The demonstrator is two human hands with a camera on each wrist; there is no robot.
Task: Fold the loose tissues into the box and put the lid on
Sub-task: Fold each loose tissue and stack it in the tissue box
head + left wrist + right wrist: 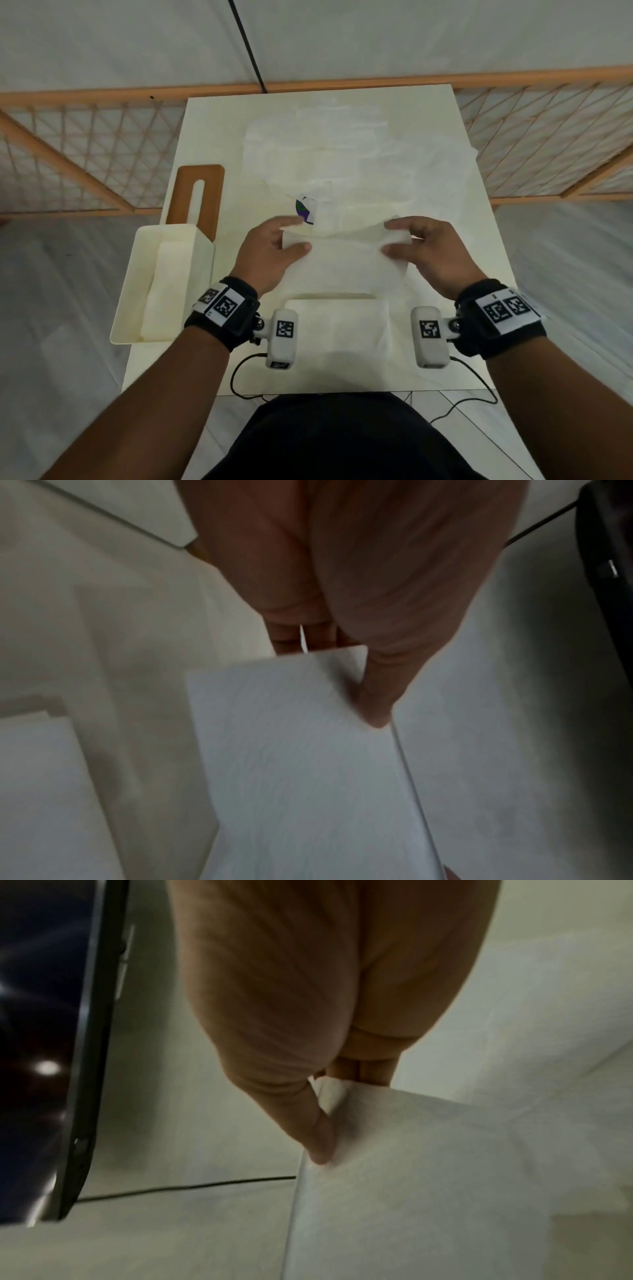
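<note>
A thin, matte white tissue point(346, 253), half folded into a soft rectangle, is held above the middle of the cream table point(455, 274); the left hand point(270, 253) and right hand point(428, 250) each pinch one upper corner between thumb and fingers. A folded stack point(337, 339) lies flat just beside the near edge, and loose sheets point(342, 154) cover the far half. The open cream box point(164, 284) overhangs the left edge, partly filled, with the slotted brown lid point(198, 198) behind it.

White table point(445, 240) (wooden lattice point(85, 144) behind), tiled floor point(51, 291).
</note>
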